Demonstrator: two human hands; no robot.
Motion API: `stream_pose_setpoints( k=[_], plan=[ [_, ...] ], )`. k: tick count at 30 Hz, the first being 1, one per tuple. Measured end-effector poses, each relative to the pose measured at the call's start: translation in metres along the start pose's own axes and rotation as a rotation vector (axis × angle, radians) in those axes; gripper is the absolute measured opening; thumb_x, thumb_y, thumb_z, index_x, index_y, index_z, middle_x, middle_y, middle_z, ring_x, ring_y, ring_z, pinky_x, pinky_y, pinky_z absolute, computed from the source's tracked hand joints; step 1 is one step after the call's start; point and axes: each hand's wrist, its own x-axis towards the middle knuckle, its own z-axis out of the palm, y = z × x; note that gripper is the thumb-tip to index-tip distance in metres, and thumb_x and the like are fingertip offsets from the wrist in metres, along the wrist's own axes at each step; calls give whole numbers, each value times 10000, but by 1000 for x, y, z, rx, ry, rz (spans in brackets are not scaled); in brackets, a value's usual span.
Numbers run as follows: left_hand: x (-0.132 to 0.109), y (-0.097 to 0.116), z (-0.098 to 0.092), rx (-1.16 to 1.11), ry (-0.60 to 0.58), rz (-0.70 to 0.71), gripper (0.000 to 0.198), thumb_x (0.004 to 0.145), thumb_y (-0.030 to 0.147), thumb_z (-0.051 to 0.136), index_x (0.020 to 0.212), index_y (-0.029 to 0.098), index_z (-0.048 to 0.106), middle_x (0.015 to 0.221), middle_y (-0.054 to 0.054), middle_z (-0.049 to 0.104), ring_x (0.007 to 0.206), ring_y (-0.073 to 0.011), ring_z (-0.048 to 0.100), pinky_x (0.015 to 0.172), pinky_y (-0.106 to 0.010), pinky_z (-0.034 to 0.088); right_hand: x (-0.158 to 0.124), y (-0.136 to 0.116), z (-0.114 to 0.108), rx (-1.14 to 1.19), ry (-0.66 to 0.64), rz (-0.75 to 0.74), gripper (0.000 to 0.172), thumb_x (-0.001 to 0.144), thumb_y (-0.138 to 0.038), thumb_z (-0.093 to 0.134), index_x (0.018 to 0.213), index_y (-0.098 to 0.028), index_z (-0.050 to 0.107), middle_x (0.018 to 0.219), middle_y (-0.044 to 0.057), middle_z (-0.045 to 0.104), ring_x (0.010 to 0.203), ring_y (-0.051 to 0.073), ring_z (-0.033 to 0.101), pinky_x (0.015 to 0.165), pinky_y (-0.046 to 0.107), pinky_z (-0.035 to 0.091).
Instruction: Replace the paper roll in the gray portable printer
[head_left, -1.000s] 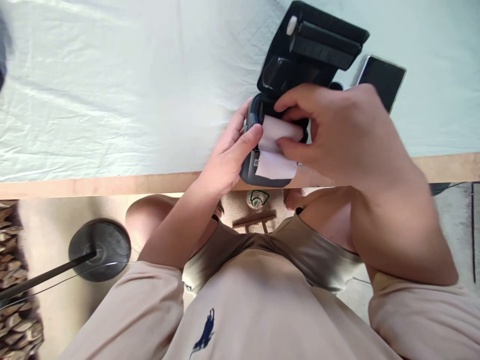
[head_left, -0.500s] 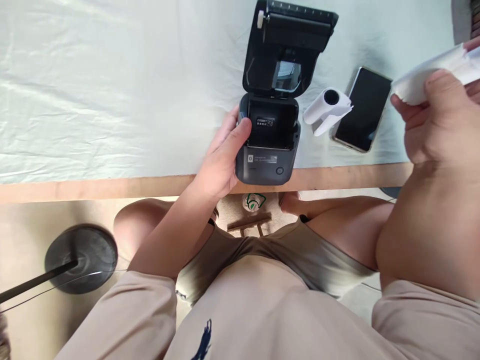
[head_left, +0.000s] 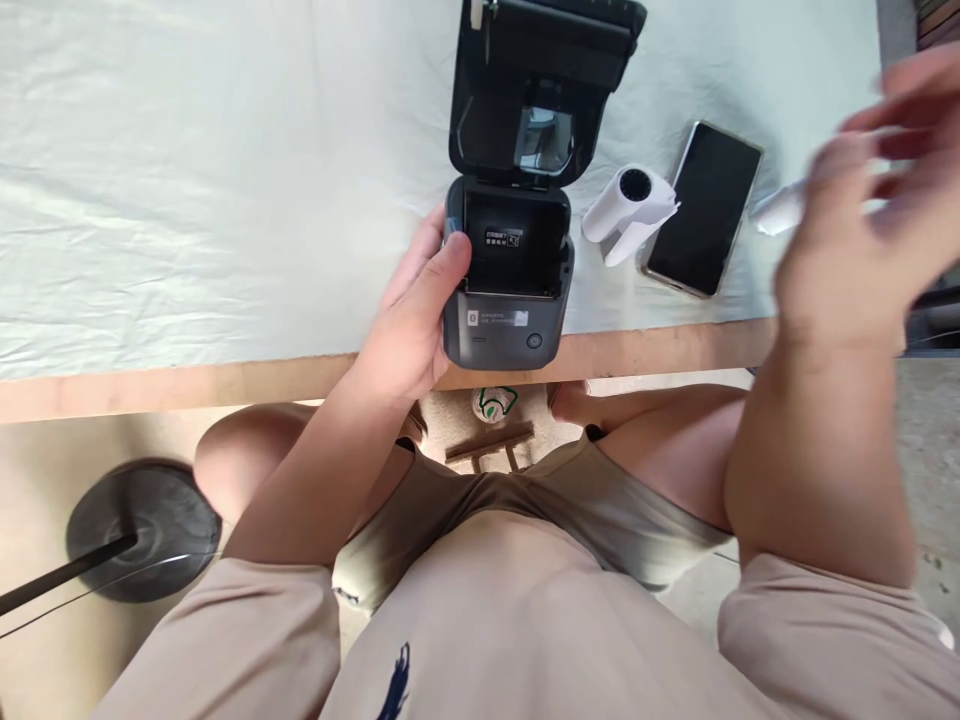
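Note:
My left hand is wrapped round the left side of a small dark grey label printer, with the thumb on its rim. The printer's lid stands raised, and the compartment inside holds only a small printed sticker. It sits at the table's front edge. My right hand, blurred by motion, is over the table at the right with its fingers apart. Below it lies white paper, partly hidden by the hand. A white paper roll with a dark core and loose end stands right of the printer.
A black smartphone lies behind the roll, on the pale cloth. The table's wooden edge runs across in front of my lap. A round black stand base is on the floor at left.
My right hand has let go of the white paper, which now lies on the table, and its fingers have spread. My left hand stays on the printer; the view has shifted slightly.

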Motion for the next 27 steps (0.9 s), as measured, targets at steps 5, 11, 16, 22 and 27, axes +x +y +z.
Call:
stream_pose_setpoints(
  k=[5,11,16,22,27],
  plan=[
    [-5,4,4,-16,17,-4,403,1071,619,893,1294,289,828,1329,-91,843,1537,-424,737,1248,-560,687,-18,-87,59,-381,-538,45,657,881,-328,904,1519,-310,752,1335,165,733,1249,471,735,1099,720,595],
    [-10,7,5,-34,36,16,203,1208,382,689,1293,244,811,1229,-64,838,1562,-317,762,1316,-467,675,-13,-85,80,-317,-529,21,730,890,-148,682,1587,-363,655,1314,100,756,1146,351,769,989,536,646],
    [-11,7,7,-48,56,-2,191,1210,371,685,1315,259,798,1266,-61,841,1595,-301,745,1356,-477,658,-17,-75,65,127,-135,-267,803,942,-389,685,1679,-299,380,1631,109,652,1128,237,754,1027,496,672],
    [-12,3,8,2,26,6,276,1149,461,816,1386,320,803,1461,-61,845,1747,-377,609,1418,-529,608,-45,-124,51,152,-282,-375,511,1032,-533,670,1497,-325,627,1285,84,745,1154,295,774,996,499,664],
    [-12,0,6,31,-2,27,527,1052,595,946,1467,328,760,1477,-69,843,1798,-430,547,1336,-588,673,-38,-138,49,39,-456,-281,296,1006,-391,706,1288,-299,707,1143,52,767,1005,271,742,1026,490,617]
  ],
)
